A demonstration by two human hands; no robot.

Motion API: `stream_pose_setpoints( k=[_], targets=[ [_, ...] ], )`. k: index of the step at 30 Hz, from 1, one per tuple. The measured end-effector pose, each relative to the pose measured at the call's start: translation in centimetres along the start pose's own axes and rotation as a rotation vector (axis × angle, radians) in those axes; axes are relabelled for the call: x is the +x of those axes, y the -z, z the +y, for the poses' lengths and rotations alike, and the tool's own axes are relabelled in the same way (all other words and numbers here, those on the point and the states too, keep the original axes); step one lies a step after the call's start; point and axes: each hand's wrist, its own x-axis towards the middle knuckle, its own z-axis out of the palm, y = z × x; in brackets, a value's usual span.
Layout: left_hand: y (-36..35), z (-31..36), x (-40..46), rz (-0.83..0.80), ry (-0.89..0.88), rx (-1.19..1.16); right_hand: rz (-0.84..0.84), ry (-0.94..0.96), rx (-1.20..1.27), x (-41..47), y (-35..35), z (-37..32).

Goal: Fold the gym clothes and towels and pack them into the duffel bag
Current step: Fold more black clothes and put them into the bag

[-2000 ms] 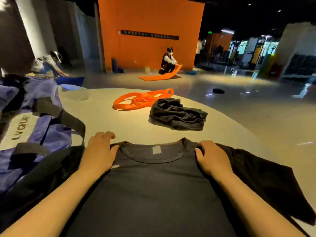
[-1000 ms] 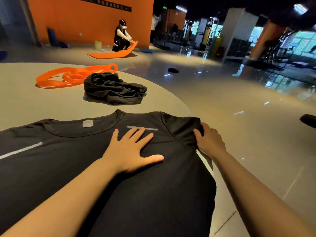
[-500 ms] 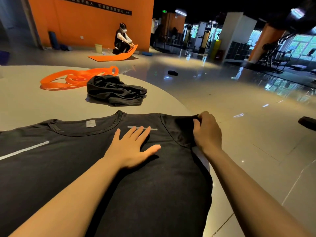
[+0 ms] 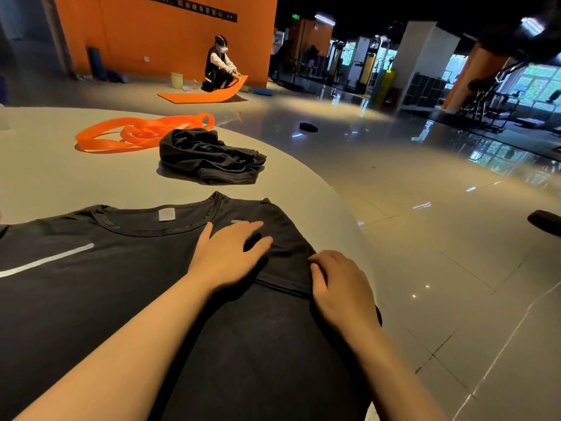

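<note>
Black tee (image 4: pixel 127 299) spread flat on pale table (image 4: pixel 45 183), collar away from wearer, R sleeve (image 4: pixel 282 253) already folded in over chest. L hand (image 4: pixel 226 256) laid flat on tee just below collar, fingers straight and slightly apart, pinning cloth. R hand (image 4: pixel 343 287) at folded edge nr table rim, fingers bent down onto cloth; whether pinching hem or only pressing, could not tell. Judged step: 1st side fold of tee. Best done w/ L palm held as anchor while R ran down fold to make a straight crease, hem kept parallel to side seam, no cloth left hanging off rim. Crumpled dark garment (image 4: pixel 209 159) and orange band (image 4: pixel 136 132) lay further back, unfolded. Duffel not in view. Writing: small white neck tag (image 4: pixel 167 214), print too small to read; grey stripe (image 4: pixel 48 259) on L shoulder; sign on orange wall (image 4: pixel 182 9) illegible.
</note>
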Motion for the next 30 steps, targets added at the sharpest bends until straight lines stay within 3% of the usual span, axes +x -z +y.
stream_pose_setpoints(
  k=[4,9,13,15,19,23,30],
  targets=[
    [-0.7,-0.2,0.0,-0.015,-0.032,0.192,-0.056,-0.129,-0.001,0.2,-0.1,0.0],
    [-0.5,0.2,-0.5,0.182,-0.069,0.092,0.03,-0.196,0.098,-0.1,0.1,0.0],
    [-0.2,0.0,-0.8,0.283,0.024,-0.026,0.057,-0.242,-0.085,-0.1,0.1,0.3],
    [0.4,0.1,-0.6,0.237,0.097,-0.089,0.049,-0.251,-0.113,-0.1,0.1,0.2],
    [3.5,1.0,1.0,-0.04,0.165,-0.217,0.055,-0.237,-0.149,0.0,0.0,-0.1],
    [5.3,1.0,0.3,-0.007,0.141,-0.224,0.019,-0.223,-0.155,0.1,0.1,-0.3],
    [0.9,-0.7,-4.3,0.029,0.01,0.257,-0.083,-0.18,-0.163,0.0,0.7,-0.5]
  ],
)
